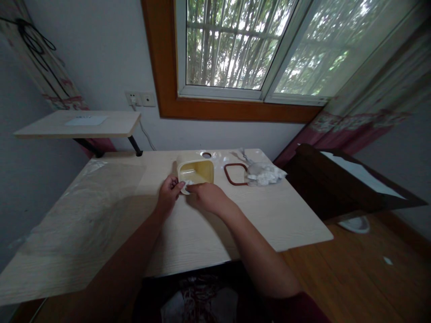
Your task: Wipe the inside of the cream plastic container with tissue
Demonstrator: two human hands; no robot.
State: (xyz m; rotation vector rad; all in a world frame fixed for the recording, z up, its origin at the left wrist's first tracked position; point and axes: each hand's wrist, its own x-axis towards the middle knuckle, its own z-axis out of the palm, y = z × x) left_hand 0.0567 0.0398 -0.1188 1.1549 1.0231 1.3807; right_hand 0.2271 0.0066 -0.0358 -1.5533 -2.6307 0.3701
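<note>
A pale yellow plastic box [201, 169] with rounded corners stands tilted on the table, its open side facing me. My left hand [168, 192] is closed at the box's near left corner, thumb against the rim. From the right, my right hand [206, 194] reaches to the same corner, its fingers closed on a small white wad [188, 183], perhaps cotton or tissue. The two hands nearly meet there. To the right of the box lie a brown rounded frame [226, 172] and a clear plastic bag [266, 174] of white wads, which covers the frame's right side.
The light wooden table [188, 237] has a clear plastic sheet [87, 206] over its left part. A raised shelf [81, 125] with a paper sheet stands at the back left. A dark brown piece of furniture [336, 184] adjoins on the right. The window [232, 49] is behind.
</note>
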